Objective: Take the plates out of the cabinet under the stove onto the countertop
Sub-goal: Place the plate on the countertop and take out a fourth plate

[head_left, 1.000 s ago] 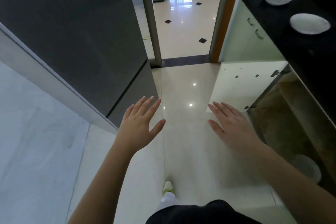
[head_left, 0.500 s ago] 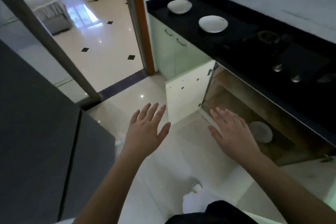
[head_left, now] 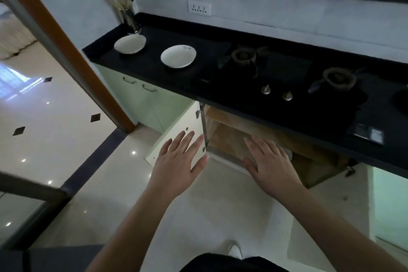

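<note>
Two hands hang spread and empty in front of the person, the left hand (head_left: 180,162) over the swung-out cabinet door (head_left: 176,137), the right hand (head_left: 270,162) before the open cabinet (head_left: 254,139) under the stove (head_left: 284,70); neither touches anything. Just past the right hand's fingers (head_left: 262,146), a pale rim of one plate in the cabinet (head_left: 288,154) shows on the cabinet floor, mostly hidden by that hand; whether more lie deeper inside cannot be told. Higher and farther, two plates already sit on the black surface (head_left: 154,66), well apart from each other: the near plate (head_left: 178,56) beside the burner and the far plate (head_left: 130,43) by the utensil holder (head_left: 130,17). The step in hand looks like the return for a further plate. Next, the person probably needs to stoop, reach under the surface's edge and lift the plate out level.
</note>
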A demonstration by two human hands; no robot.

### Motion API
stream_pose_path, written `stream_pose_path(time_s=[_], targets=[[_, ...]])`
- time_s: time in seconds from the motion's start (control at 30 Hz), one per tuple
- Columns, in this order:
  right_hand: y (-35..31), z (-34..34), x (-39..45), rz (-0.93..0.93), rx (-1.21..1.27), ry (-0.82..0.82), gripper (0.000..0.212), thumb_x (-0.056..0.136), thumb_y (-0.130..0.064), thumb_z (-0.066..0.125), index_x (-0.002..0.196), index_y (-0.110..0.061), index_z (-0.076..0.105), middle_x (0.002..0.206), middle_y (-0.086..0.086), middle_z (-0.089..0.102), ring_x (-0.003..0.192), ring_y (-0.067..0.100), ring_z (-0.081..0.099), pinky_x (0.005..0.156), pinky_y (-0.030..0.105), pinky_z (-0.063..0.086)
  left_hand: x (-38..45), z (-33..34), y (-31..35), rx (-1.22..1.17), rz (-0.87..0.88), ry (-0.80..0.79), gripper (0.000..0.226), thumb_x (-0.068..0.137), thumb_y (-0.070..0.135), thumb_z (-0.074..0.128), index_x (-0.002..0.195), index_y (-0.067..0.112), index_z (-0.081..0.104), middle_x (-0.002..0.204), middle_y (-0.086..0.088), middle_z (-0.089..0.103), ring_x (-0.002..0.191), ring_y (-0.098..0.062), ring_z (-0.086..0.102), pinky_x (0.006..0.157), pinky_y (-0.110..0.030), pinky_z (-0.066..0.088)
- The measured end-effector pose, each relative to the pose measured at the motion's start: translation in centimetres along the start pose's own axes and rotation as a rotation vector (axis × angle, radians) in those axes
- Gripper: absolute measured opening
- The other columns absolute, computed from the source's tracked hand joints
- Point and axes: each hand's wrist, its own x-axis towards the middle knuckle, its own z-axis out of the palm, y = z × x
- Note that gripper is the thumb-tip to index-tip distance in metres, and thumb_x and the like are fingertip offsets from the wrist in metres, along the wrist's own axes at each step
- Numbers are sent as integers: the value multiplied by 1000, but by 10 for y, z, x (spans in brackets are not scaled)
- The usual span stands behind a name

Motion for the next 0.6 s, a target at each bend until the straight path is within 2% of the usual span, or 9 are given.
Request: stream_pose_path(time_s=[0.2,0.37,0.6], targets=[[11,-3,20,164,-12,38,64,97,-56,20,153,-23,23,158,0,29,147,21,19,119,38,14,62,14,-6,-16,180,-16,75,92,68,-8,156,35,15,164,4,20,151,-15,2,122,-37,-1],[12,1,18,349,4,110,60,99,-53,22,150,-23,31,158,1,31,147,22,20,119,40,15,107,29,-3,-41,384,-45,75,93,69,-5,156,34,14,164,3,18,151,-16,1,120,-39,1],[9,18,5,507,24,111,58,100,-50,25,151,-23,29,157,0,33,146,21,22,120,39,15,145,50,16,-16,605,-133,77,91,67,-8,157,31,9,165,3,13,151,-18,-2,121,-43,4]])
